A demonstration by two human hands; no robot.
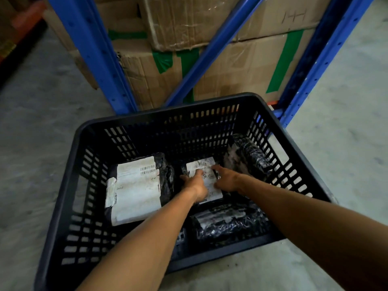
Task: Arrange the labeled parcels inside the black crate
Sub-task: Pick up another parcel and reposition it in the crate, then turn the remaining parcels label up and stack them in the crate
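Four parcels already lie in the crate: a big one at left, a small one mid-frame, a wrapped one below it, another leaning at right. Left hand and right hand rest their fingers loosely spread on the small parcel; whether they pinch it, I cannot tell. Likely only final nudging remains.

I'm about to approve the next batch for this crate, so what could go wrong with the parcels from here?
1. The wrapped parcel leaning on the black crate wall may slump onto the middle parcel that the left hand and right hand are pressing.
2. The front parcel shows no clear label, so it may go unscanned.
3. The big label on the left parcel is creased and may peel.
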